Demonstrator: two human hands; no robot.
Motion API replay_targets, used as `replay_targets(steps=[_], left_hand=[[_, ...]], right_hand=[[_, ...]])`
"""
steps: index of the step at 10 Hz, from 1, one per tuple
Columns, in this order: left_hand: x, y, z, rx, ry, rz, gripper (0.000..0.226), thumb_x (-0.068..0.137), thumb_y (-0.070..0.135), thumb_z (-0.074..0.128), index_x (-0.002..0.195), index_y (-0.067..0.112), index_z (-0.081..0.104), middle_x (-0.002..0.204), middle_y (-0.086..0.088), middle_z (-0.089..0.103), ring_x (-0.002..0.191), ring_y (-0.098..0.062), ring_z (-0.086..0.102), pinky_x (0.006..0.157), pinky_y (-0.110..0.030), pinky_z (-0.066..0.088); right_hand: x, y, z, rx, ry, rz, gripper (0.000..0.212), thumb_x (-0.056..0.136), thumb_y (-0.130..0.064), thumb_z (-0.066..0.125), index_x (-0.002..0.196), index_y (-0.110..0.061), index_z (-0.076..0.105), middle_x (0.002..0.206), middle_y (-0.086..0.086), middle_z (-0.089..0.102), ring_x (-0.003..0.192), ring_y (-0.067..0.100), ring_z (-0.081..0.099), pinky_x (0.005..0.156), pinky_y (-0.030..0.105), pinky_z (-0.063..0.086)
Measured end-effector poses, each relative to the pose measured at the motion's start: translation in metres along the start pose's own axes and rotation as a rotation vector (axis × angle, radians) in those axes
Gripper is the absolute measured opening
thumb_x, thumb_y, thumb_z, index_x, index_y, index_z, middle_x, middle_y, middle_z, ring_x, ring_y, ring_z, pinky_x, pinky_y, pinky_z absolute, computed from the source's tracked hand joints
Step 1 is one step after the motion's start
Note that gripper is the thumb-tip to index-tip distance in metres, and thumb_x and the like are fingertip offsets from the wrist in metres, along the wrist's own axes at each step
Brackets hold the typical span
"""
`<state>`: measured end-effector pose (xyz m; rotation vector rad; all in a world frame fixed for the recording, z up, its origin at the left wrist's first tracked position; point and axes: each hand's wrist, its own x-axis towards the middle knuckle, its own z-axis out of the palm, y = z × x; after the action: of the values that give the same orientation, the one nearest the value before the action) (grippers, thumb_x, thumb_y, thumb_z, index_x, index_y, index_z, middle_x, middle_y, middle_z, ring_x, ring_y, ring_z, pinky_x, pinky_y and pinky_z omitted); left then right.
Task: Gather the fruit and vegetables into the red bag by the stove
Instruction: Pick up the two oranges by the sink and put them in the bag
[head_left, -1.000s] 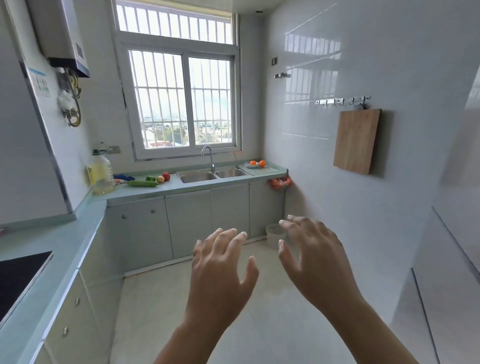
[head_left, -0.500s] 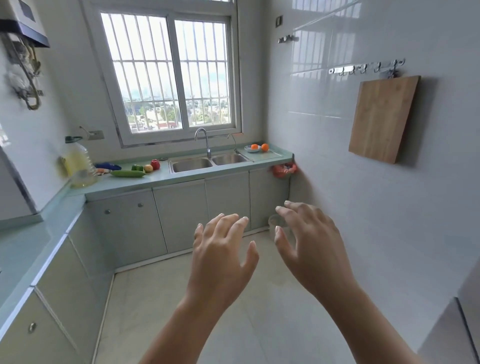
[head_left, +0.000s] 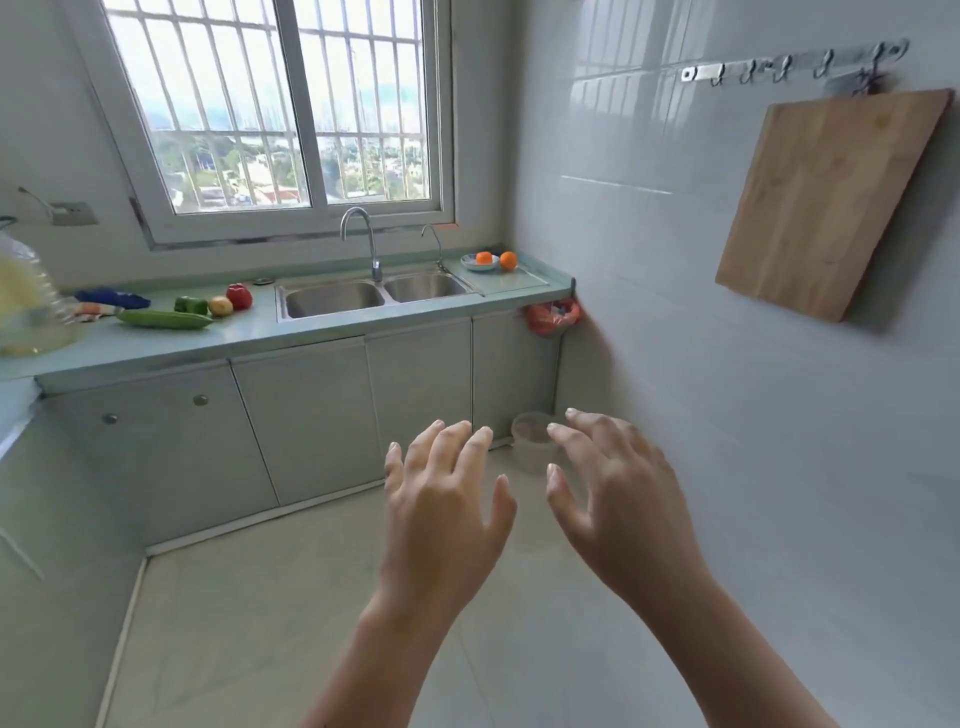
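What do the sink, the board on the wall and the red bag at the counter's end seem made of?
The sink: probably stainless steel, brushed grey with soft reflections. The cutting board: wood, pale brown, visible grain, matte. The red bag: likely thin plastic film, crumpled and slightly glossy; too small to be sure.

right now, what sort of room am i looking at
A home kitchen, most likely: a double sink with a tap, a cucumber and red pepper on the counter, and a cutting board hanging up.
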<state>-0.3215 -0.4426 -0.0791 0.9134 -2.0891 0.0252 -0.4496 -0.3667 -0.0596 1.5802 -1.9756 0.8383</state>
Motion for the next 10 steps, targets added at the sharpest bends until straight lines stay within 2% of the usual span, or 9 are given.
replay_targets(steps=[2,6,8,10], left_hand=[[0.094,-0.075,0.060,0.000,-0.006,-0.023,0.046,0.077,0.035,0.042,0.105,0.008,0.066,0.107,-0.009,0.067,0.106,-0.032,0.060,0.092,-0.058,0.038],[0.193,-0.160,0.165,-0.003,-0.044,-0.079,0.044,0.077,0.034,0.042,0.103,0.007,0.067,0.106,-0.009,0.067,0.105,-0.033,0.060,0.090,-0.059,0.039],[0.254,-0.186,0.237,0.019,-0.066,-0.058,0.044,0.077,0.034,0.043,0.103,0.008,0.067,0.106,-0.009,0.067,0.105,-0.033,0.060,0.090,-0.059,0.039],[0.355,-0.191,0.315,0.042,-0.072,-0.026,0.044,0.078,0.034,0.042,0.104,0.008,0.066,0.107,-0.009,0.067,0.105,-0.033,0.060,0.092,-0.058,0.038]], right_hand=[[0.115,0.004,0.084,0.000,-0.038,-0.047,0.040,0.079,-0.030,0.041,0.103,-0.009,0.065,0.105,0.010,0.066,0.099,0.030,0.060,0.082,0.044,0.049],[0.217,0.058,0.216,0.011,-0.052,0.011,0.040,0.078,-0.030,0.041,0.099,-0.007,0.067,0.103,0.011,0.067,0.097,0.030,0.061,0.082,0.042,0.048],[0.277,0.105,0.286,0.051,-0.042,0.023,0.040,0.078,-0.030,0.041,0.099,-0.007,0.066,0.103,0.011,0.067,0.097,0.031,0.061,0.082,0.043,0.048],[0.363,0.182,0.339,0.079,-0.019,0.059,0.041,0.078,-0.031,0.041,0.099,-0.007,0.067,0.103,0.012,0.067,0.096,0.031,0.061,0.082,0.043,0.047]])
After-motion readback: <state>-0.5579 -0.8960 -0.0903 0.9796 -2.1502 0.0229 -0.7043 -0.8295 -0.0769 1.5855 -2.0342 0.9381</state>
